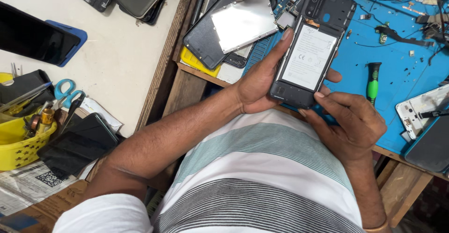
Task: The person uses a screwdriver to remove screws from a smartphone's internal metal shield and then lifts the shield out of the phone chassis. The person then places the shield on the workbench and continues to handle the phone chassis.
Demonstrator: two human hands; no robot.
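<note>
An opened black phone (308,50) with its back cover off shows a white-labelled battery and a camera module at the top. My left hand (259,81) cradles it from the left, thumb lying along its left edge. My right hand (351,121) grips its lower right corner, fingertips pressed at the bottom edge. The phone hovers over the near edge of a blue work mat (397,69).
A green-handled screwdriver (372,81) lies on the mat to the right. A dismantled phone frame with a silver plate (231,25) lies left of the phone. Another white phone frame (421,111) sits far right. Yellow basket (21,142), blue scissors (63,90) and several phones crowd the white table (121,60).
</note>
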